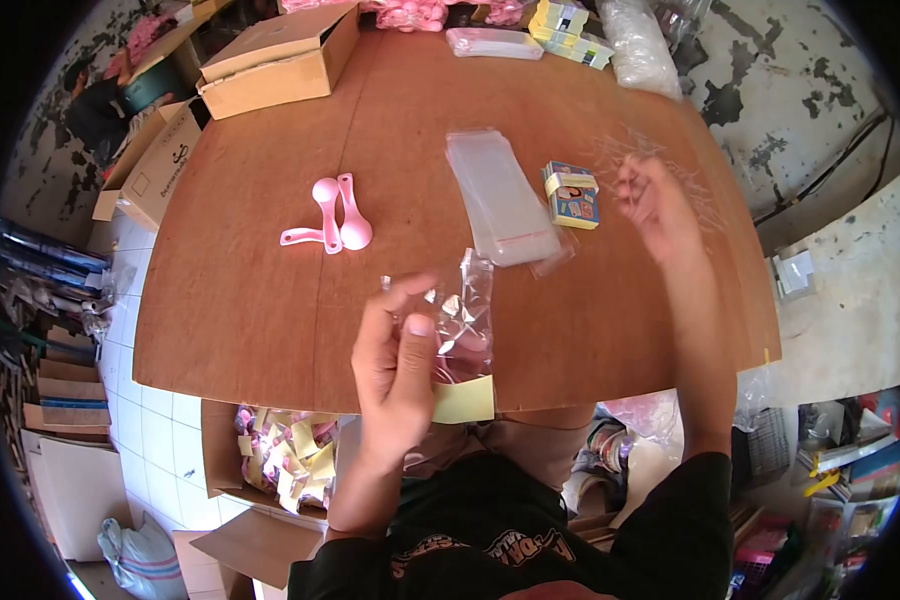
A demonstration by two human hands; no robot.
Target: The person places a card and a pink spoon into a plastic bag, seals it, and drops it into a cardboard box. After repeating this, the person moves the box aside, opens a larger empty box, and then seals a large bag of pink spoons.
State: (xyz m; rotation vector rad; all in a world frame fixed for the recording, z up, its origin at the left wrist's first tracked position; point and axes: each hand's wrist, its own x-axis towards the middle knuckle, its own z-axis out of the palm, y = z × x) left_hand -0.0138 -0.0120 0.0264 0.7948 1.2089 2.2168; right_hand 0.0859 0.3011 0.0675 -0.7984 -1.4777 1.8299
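Note:
My left hand (395,365) is closed on a clear plastic bag (467,300). Something pink shows through the bag, and a pale yellow card (464,400) lies at its lower end. My right hand (655,208) is raised over the right side of the table, its fingers curled together; whether a small thing is between them is hidden. Beside those fingers lies a scatter of thin clear strips (703,195). Just left of that hand sits a banded stack of printed cards (573,195). A pile of flat clear bags (505,200) lies nearer the middle.
Several pink measuring spoons (337,215) lie on the wooden table (240,330). A cardboard box (280,65) and more card bundles (570,32) stand at the back. Below the front edge, an open carton (220,450) holds packed pieces. Another person (95,115) is at far left.

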